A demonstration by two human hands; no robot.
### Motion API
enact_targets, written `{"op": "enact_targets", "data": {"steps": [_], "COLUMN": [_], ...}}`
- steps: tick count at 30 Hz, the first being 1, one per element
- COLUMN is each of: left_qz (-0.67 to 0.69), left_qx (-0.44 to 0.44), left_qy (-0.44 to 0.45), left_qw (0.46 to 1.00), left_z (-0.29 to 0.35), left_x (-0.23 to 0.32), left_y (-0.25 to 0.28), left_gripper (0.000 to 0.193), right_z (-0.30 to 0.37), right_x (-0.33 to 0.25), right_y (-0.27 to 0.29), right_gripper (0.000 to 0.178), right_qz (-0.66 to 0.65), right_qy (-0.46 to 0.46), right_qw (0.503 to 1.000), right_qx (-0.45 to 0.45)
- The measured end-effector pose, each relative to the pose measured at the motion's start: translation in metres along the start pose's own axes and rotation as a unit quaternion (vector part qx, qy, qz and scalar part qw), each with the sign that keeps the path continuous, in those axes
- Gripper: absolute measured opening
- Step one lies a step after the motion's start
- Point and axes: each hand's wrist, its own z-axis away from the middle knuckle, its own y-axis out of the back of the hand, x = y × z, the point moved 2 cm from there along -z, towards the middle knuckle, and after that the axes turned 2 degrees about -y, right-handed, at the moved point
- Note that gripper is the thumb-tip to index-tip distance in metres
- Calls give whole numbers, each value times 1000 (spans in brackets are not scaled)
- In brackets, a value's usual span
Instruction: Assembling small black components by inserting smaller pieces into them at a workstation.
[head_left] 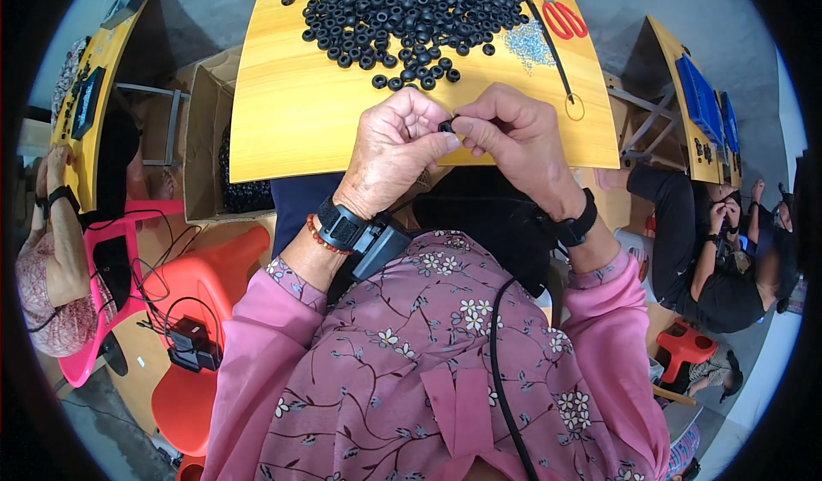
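Over the near edge of the yellow table [300,130], my two hands meet. My left hand [394,143] pinches a small black ring-like part [445,126] between thumb and finger. My right hand [514,134] closes on the same part from the other side, thumb and forefinger pressed together; anything smaller between those fingertips is too small to make out. Just beyond my hands lies a wide pile of black round parts with holes [385,18], a few of them loose at its near side.
Right of the pile lie small clear-bluish bits [529,46], a black strip ending in a ring [555,57] and red-handled scissors [565,20]. A cardboard box [205,138] stands left of the table, near a red chair [193,310]. Other people sit at tables on both sides.
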Motion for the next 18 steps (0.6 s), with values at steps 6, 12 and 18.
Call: {"op": "enact_targets", "data": {"steps": [6,12,18], "left_qz": [-9,11,7], "left_qx": [0,-5,-3], "left_qy": [1,2,7], "left_qw": [1000,1000,1000], "left_z": [1,0,1], "left_x": [-1,0,1], "left_y": [-1,2,-1], "left_gripper": [19,19,19], "right_z": [-5,1,3], "right_x": [-2,-6,-7], "right_y": [7,7,9], "right_gripper": [7,11,11], "right_qz": [82,112,144], "right_qy": [52,82,103], "right_qw": [994,989,984], "right_qx": [-42,-42,-29]}}
